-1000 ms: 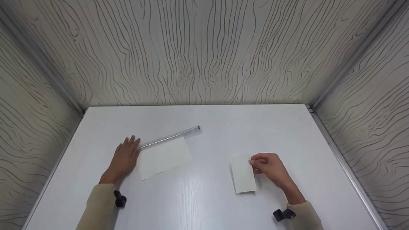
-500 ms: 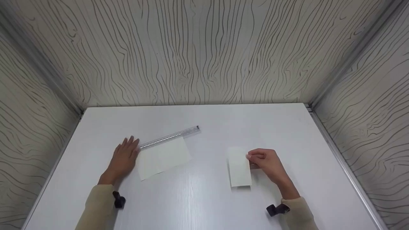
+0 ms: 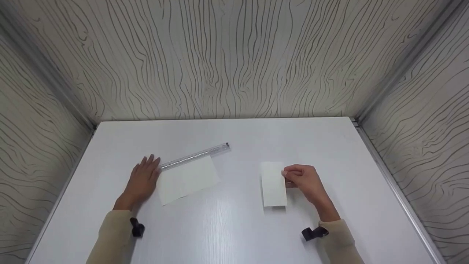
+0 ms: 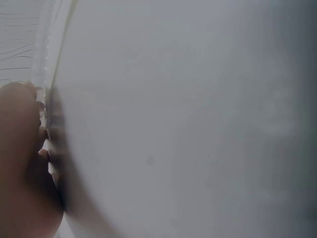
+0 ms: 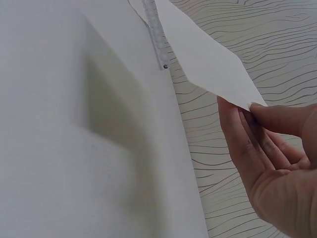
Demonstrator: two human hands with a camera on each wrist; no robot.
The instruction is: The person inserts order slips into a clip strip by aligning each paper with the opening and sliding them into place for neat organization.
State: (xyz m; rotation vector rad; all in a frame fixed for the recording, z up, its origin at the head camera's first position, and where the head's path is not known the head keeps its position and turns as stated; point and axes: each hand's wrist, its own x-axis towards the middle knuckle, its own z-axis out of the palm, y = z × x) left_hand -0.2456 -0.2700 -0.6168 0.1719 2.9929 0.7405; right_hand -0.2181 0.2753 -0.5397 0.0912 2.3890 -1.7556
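My right hand (image 3: 306, 183) pinches a small off-white rectangle of paper (image 3: 274, 187) by its right edge, thumb on top and fingers beneath. In the right wrist view that paper (image 5: 208, 54) is raised off the table and throws a shadow. My left hand (image 3: 142, 179) lies flat with extended fingers, its fingertips at the left end of a clear plastic ruler (image 3: 196, 155). The ruler lies slanted along the far edge of a larger off-white sheet of paper (image 3: 188, 181), whose left edge is beside the hand. The left wrist view is mostly blurred white.
Everything lies on a white table (image 3: 227, 234). Wood-grain panels (image 3: 227, 58) stand behind it and at both sides, with metal rails (image 3: 395, 187) along the corners and edges. A small black camera (image 3: 314, 233) sits at each wrist, beside a beige sleeve.
My right hand has moved away from me and slightly left, with the small paper still pinched. The left hand, the ruler and the larger sheet have stayed in place.
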